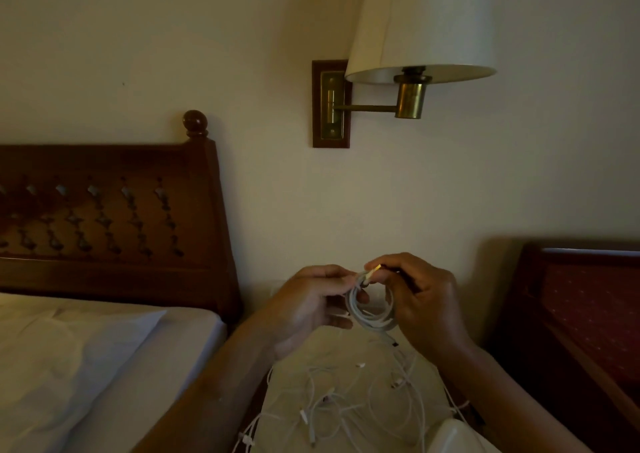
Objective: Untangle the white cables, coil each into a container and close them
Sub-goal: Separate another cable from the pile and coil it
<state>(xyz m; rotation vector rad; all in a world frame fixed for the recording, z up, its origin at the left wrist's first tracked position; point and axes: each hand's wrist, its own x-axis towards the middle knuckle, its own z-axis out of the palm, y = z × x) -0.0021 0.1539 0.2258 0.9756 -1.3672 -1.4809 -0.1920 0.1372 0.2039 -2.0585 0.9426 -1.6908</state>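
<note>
"Two at work, are they?"
"Yes. The left hand [311, 309] grips the coiled white cable [372, 314] by its left side, and the right hand [427, 309] pinches its plug end at the top."
"And the others?"
"The loose white cables [346, 404] lie tangled on the counter [346, 348] below, beside the bed [104, 366]."

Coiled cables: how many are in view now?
1: the coiled cable held between left hand and right hand. The loose cables on the surface below are uncoiled; others may hide under the arms.
</note>
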